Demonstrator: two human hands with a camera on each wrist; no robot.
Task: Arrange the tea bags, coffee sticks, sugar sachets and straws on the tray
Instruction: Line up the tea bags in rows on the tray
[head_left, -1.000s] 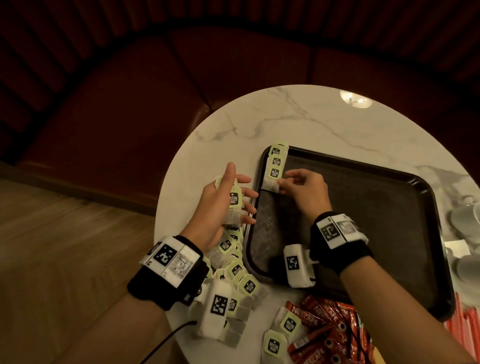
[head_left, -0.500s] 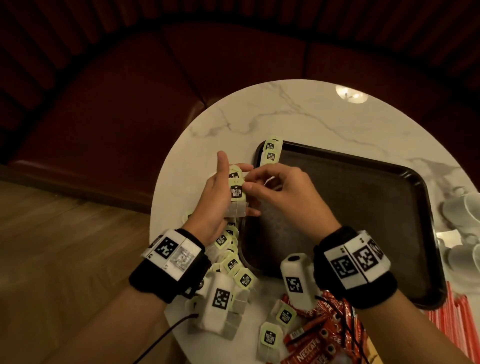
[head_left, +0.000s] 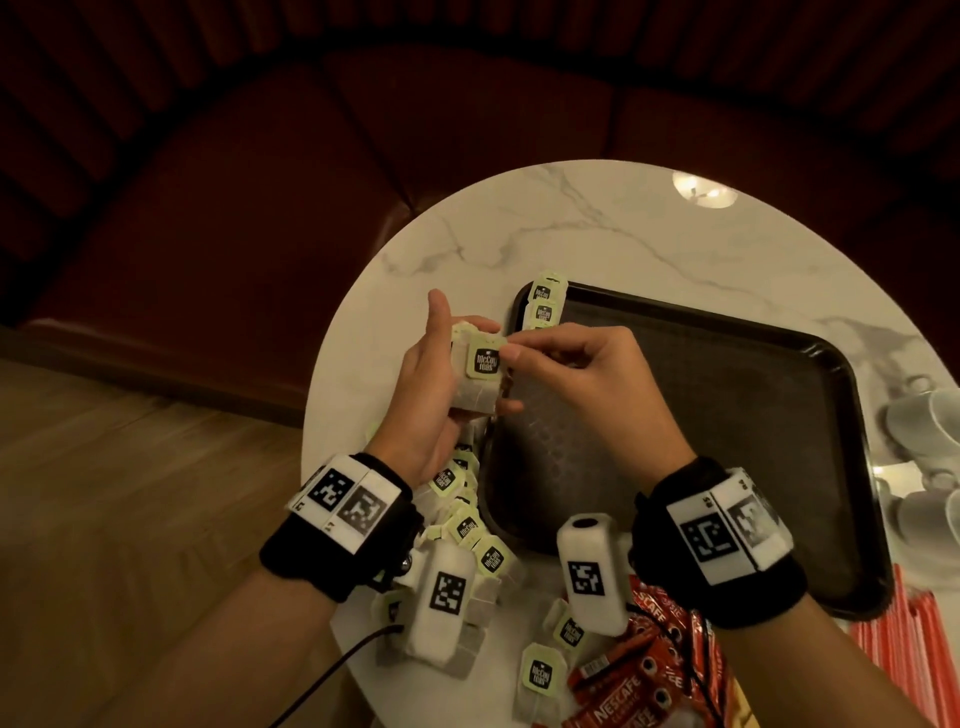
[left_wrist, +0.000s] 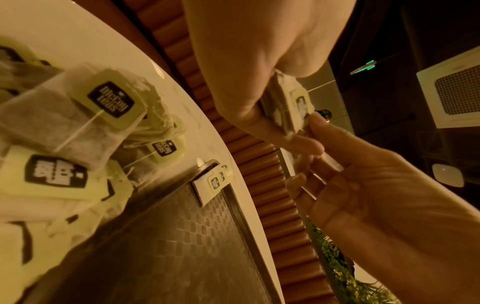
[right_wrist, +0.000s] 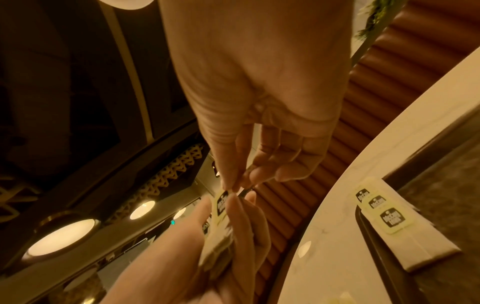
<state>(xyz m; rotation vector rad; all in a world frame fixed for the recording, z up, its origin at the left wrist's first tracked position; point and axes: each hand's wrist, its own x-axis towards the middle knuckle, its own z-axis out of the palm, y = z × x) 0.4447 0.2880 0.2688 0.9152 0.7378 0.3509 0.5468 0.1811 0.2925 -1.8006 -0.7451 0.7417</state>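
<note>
My left hand (head_left: 460, 364) holds a small stack of tea bags (head_left: 480, 387) upright above the table, just left of the dark tray (head_left: 727, 415). My right hand (head_left: 511, 352) pinches the green tag of the top tea bag (head_left: 487, 359) of that stack. In the right wrist view its thumb and forefinger (right_wrist: 231, 188) meet on the tag (right_wrist: 222, 202). In the left wrist view the stack (left_wrist: 291, 107) sits edge-on in my left hand. A short overlapping row of tea bags (head_left: 544, 306) lies in the tray's far left corner, also visible as tea bags (right_wrist: 389, 218).
A loose pile of tea bags (head_left: 467, 525) lies on the marble table (head_left: 597, 234) under my left wrist. Red coffee sticks (head_left: 639, 670) lie at the near edge, red-striped straws (head_left: 909, 649) at the near right. White cups (head_left: 924, 426) stand right of the tray.
My right hand left the row of tea bags on the tray, came back to the stack in my left hand and now pinches the top bag's tag.
</note>
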